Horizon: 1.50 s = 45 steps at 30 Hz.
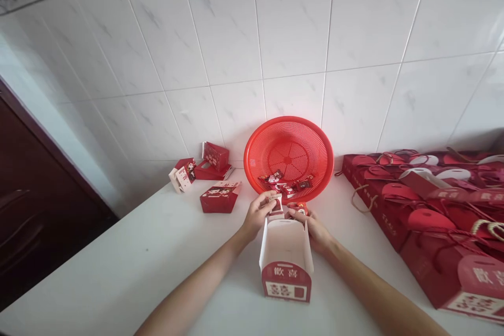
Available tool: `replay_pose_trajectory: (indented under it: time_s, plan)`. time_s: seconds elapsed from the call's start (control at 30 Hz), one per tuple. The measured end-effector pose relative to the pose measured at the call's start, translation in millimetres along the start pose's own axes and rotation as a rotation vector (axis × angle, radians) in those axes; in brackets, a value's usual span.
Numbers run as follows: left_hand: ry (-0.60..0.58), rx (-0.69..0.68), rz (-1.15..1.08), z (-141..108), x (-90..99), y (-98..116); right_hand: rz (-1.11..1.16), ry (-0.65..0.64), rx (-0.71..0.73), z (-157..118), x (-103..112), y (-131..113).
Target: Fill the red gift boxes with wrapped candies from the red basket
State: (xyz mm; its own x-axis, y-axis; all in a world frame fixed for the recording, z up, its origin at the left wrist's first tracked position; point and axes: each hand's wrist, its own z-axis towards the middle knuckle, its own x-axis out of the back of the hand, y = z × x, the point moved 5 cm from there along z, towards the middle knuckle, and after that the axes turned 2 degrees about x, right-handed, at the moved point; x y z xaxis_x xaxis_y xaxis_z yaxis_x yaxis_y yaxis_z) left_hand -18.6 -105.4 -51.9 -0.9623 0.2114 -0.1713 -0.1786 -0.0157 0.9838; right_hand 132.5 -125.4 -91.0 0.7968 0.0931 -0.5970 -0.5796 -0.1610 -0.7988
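Note:
My left hand (258,215) pinches a small red-and-white wrapped candy packet (276,203) above the far end of an open gift box (286,281). In the fingers of my right hand (317,228) is a red candy packet (300,207), partly covered by the thumb. The box stands upright on the white table between my forearms, its top flaps up and its pale inside showing bare. Just beyond my hands, a red plastic basket (289,128) leans tilted against the wall. Several wrapped candies (287,189) lie in its lower part.
To the left sit small red printed boxes (218,202), one of them on its side (183,174). Rows of red gift boxes (425,268) with cord handles fill the right side. A tiled wall (232,52) bounds the table (137,268) behind; a dark door (43,194) is at left.

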Motion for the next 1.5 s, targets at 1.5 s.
replay_pose_trajectory:
  time_s: [1.5]
  plan:
    - [-0.339,-0.161,0.695,21.2,-31.3,18.3,-0.13,0.016,0.089,-7.2,-3.6,-19.3]
